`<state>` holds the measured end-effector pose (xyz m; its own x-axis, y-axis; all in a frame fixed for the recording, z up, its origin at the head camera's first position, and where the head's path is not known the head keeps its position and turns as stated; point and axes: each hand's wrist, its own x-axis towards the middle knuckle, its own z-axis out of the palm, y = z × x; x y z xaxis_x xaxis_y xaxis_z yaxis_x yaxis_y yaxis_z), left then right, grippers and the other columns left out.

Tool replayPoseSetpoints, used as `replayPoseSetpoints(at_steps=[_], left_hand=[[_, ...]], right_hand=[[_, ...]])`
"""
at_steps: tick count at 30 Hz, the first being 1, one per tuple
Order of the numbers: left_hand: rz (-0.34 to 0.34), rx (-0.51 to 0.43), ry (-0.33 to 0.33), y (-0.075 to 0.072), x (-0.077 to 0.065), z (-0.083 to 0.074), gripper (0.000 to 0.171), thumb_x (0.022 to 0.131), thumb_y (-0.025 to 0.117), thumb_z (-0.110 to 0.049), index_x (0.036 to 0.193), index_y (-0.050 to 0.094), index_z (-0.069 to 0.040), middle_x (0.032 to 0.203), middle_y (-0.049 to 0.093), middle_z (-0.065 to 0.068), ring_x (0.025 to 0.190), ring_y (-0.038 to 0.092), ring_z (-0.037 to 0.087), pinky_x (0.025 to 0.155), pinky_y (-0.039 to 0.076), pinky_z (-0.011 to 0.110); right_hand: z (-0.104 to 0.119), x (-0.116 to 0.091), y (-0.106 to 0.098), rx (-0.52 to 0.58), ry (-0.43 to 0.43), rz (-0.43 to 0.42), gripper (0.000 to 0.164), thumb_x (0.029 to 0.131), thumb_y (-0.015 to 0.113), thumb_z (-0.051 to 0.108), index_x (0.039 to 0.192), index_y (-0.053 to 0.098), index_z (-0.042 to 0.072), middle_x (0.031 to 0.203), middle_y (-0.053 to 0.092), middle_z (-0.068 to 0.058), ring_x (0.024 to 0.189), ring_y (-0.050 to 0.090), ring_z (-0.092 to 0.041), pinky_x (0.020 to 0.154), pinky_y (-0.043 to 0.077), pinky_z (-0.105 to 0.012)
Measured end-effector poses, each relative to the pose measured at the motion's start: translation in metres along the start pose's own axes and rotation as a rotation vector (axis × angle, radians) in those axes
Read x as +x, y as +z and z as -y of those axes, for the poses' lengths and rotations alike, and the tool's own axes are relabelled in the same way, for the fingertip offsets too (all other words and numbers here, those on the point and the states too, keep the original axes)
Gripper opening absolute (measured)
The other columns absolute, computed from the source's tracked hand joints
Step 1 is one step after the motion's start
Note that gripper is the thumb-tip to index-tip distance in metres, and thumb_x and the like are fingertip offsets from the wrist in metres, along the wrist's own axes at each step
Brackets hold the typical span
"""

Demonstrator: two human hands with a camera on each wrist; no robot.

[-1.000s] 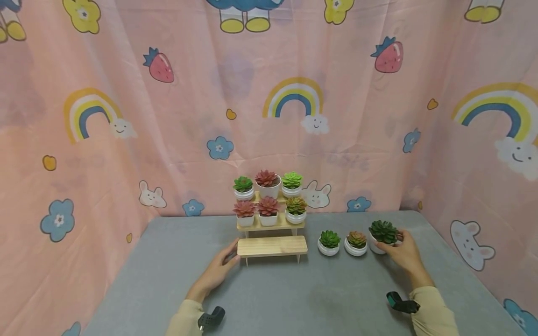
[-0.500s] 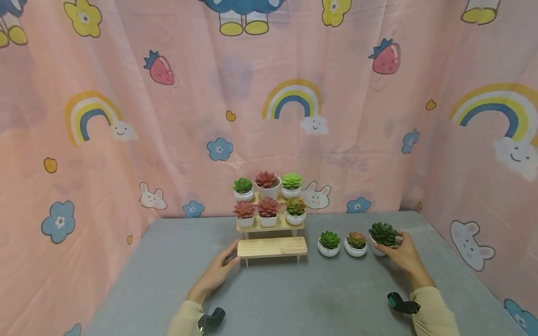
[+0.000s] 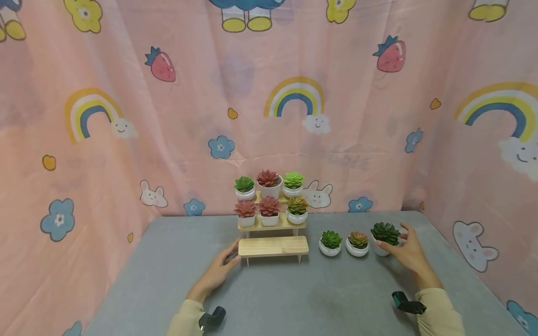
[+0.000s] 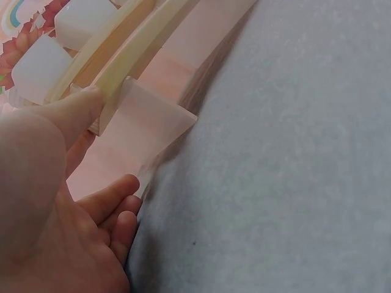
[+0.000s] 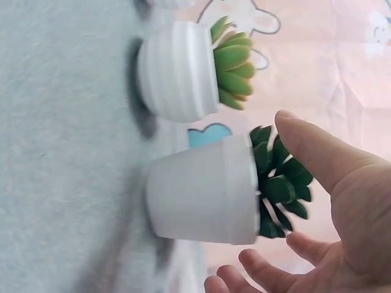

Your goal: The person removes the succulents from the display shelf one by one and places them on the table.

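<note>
A dark green succulent in a white pot [image 3: 380, 247] stands at the right end of a short row on the table. My right hand [image 3: 414, 256] is spread around its leaves; in the right wrist view, thumb and fingers stand apart from the pot [image 5: 204, 192]. Left of it are a brownish-green succulent [image 3: 357, 242] and a green succulent [image 3: 330, 242], both in white pots. My left hand [image 3: 216, 270] pinches the left end of the bare lowest step of a wooden tiered plant stand [image 3: 273, 246]. The thumb lies against the step's edge [image 4: 116, 79] in the left wrist view.
Several potted succulents fill the stand's two upper steps, including a red succulent [image 3: 269, 179] and a yellow-green succulent [image 3: 297, 209]. A patterned pink curtain [image 3: 189, 116] hangs behind the grey table [image 3: 294, 303].
My right hand has loosened its grip on the dark green succulent's pot, its fingers spreading and shifting slightly right. My left hand stays at the stand.
</note>
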<state>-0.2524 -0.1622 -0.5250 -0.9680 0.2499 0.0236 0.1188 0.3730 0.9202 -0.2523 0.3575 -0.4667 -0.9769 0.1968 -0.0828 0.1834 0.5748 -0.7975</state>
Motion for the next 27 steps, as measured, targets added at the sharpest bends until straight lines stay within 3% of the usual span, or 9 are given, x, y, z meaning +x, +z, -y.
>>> replayPoseSetpoints(at_steps=[12,19,27], left_hand=[[-0.007,0.027,-0.008,0.0,-0.002,-0.002,0.061,0.104,0.056,-0.035,0.159,0.034,-0.02,0.162,0.039,0.017,0.152,0.03,0.041,0.123,0.021,0.066],[0.0,0.003,-0.025,0.0,-0.003,-0.004,0.063,0.104,0.056,-0.038,0.16,0.032,-0.021,0.163,0.036,0.015,0.153,0.029,0.04,0.124,0.019,0.065],[-0.01,0.006,-0.036,0.0,-0.003,-0.005,0.063,0.104,0.056,-0.038,0.16,0.032,-0.022,0.163,0.037,0.013,0.154,0.026,0.04,0.125,0.019,0.063]], right_hand=[[0.03,-0.02,-0.011,-0.059,-0.086,-0.115,0.104,0.096,0.064,0.05,0.161,0.002,-0.001,0.157,0.017,-0.043,0.139,0.025,-0.062,0.103,0.033,-0.076],[0.057,-0.036,-0.007,-0.092,-0.225,-0.17,0.093,0.097,0.066,0.043,0.159,0.015,-0.002,0.152,0.028,-0.043,0.134,0.032,-0.062,0.1,0.035,-0.077],[0.086,-0.054,0.016,-0.03,-0.391,-0.182,0.077,0.097,0.069,0.031,0.155,0.03,-0.001,0.149,0.04,-0.036,0.133,0.041,-0.052,0.097,0.042,-0.066]])
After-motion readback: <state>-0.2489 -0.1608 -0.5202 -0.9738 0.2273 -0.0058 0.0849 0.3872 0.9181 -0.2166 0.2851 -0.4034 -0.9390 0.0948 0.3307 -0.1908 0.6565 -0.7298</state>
